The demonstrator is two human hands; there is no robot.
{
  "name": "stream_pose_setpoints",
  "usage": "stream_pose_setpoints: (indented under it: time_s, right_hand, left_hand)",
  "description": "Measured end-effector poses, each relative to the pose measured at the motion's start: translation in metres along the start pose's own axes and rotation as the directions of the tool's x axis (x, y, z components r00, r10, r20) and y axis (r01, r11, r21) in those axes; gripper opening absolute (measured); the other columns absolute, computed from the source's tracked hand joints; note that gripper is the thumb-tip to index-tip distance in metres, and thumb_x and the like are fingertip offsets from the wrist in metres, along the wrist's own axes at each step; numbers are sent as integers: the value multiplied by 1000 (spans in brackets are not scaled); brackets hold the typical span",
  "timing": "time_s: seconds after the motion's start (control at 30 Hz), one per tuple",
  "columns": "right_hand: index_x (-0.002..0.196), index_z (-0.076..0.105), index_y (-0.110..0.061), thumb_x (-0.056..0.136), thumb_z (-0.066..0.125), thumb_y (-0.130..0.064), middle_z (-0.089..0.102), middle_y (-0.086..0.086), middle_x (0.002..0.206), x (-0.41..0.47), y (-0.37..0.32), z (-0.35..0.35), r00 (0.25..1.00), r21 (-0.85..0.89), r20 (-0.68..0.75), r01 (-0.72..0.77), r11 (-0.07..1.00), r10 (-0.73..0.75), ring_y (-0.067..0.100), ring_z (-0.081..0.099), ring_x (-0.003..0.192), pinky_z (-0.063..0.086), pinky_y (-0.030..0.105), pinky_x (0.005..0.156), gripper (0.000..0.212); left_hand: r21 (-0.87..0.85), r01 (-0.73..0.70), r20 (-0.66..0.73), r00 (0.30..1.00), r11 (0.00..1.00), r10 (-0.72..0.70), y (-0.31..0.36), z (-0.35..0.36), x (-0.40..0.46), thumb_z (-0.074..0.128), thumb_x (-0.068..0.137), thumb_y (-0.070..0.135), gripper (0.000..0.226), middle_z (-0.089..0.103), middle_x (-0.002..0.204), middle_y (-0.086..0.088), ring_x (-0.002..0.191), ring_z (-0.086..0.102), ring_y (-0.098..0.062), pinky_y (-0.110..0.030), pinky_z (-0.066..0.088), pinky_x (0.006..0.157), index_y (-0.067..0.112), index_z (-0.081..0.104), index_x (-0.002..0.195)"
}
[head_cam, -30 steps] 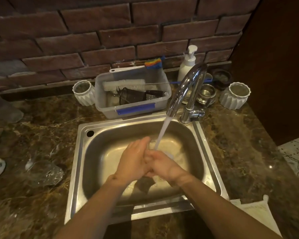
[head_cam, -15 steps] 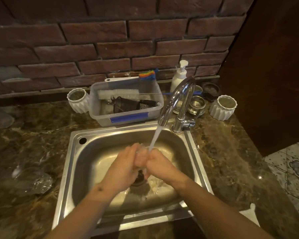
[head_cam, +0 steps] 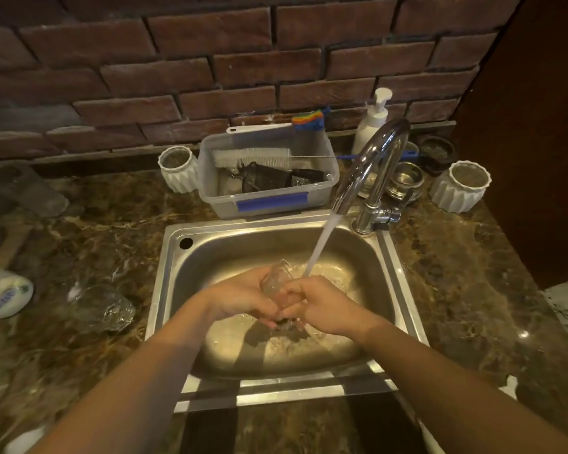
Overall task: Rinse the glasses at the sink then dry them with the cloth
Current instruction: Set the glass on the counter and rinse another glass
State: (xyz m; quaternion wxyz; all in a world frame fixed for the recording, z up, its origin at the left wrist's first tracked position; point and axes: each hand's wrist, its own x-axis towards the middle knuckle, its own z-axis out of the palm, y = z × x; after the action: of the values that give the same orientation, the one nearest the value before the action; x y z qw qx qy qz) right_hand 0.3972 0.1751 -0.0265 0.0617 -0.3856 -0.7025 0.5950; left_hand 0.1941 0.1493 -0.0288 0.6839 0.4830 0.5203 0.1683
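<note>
Both hands meet over the middle of the steel sink (head_cam: 174, 290), around a small clear glass (head_cam: 276, 278). My left hand (head_cam: 243, 298) cups it from the left and my right hand (head_cam: 315, 303) grips it from the right. The glass is tilted, its far end poking up between my fingers. Water runs from the chrome tap (head_cam: 371, 168) and lands right beside the glass on my right hand. A second clear glass (head_cam: 104, 308) lies on its side on the wet counter left of the sink. A white cloth corner (head_cam: 510, 389) shows at the lower right.
Behind the sink stands a clear plastic tub (head_cam: 269, 178) with brushes, flanked by white ribbed pots (head_cam: 177, 168) (head_cam: 461, 186). A soap pump bottle (head_cam: 373, 121) and metal cups (head_cam: 404, 183) sit behind the tap. A brick wall closes the back; a dark cabinet rises at right.
My hands have turned the glass so its end now sticks up between them, and they sit slightly left of the stream. The head camera has shifted its view.
</note>
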Motion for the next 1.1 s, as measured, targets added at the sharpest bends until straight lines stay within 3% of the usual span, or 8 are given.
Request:
stream_pose_setpoints:
  time_s: [0.1,0.2,0.37,0.53,0.73,0.87,0.97,1.1]
  right_hand:
    - [103,77,-10,91,68,-1,77,9,98,-1,0,0,995,246,-82,-27,969,49,16,71,82,57,27,56,17]
    - [104,78,-16,93,62,-3,76,4,97,-1,-9,0,984,347,-177,56,936,7,14,67,78,49,21,53,23]
    - [121,73,-20,96,67,-17,73,-4,116,-8,-7,-9,999,100,-18,47,994,-46,9,66,109,54,28,92,26]
    - [112,77,-28,94,70,-33,75,-11,112,-4,-13,-15,971,-309,189,198,930,-145,3,65,105,50,31,99,20]
    - [97,79,-14,88,73,-2,79,-1,96,-1,0,-25,997,119,72,-13,993,5,10,74,90,60,29,80,16]
    - [110,73,-8,90,68,-2,75,11,106,2,-6,-21,998,283,20,-59,957,56,24,72,92,55,23,62,21]
    - [108,70,-12,88,65,-3,70,12,100,1,-10,-20,988,409,-135,-13,912,75,21,62,83,46,22,52,22]
    - [117,70,-10,96,63,-8,73,6,109,-17,-15,-21,999,264,-9,54,963,-53,2,67,92,52,14,70,22]
  left_hand:
    - [670,40,-342,903,742,261,-6,32,13,82,75,12,63,65,112,-2,103,68,-27,-37,58,80,21,45,126]
    - [835,161,-473,699,527,536,-9,49,22,74,83,14,66,62,118,-1,105,62,-24,-39,56,85,24,42,140]
    - [207,-158,-128,974,966,187,7,7,11,86,64,12,61,72,103,-16,92,72,-34,-56,62,82,11,60,119]
    - [-175,198,328,935,965,-132,13,-14,-4,76,76,-3,43,71,102,-17,88,74,-22,-31,65,78,-2,63,117]
    - [50,66,-37,997,997,-64,22,5,1,85,72,4,71,71,121,-13,108,73,-29,-48,62,92,15,52,134]
    - [837,101,-221,962,538,163,33,34,12,79,82,13,86,59,122,-3,103,63,-23,-44,60,85,25,27,150]
    - [941,129,-279,819,313,502,26,49,22,75,87,23,81,58,123,-2,107,60,-25,-44,58,86,32,27,151]
    - [578,-20,-343,901,816,265,28,25,16,89,71,31,80,71,107,5,90,71,-14,-35,62,76,27,45,138]
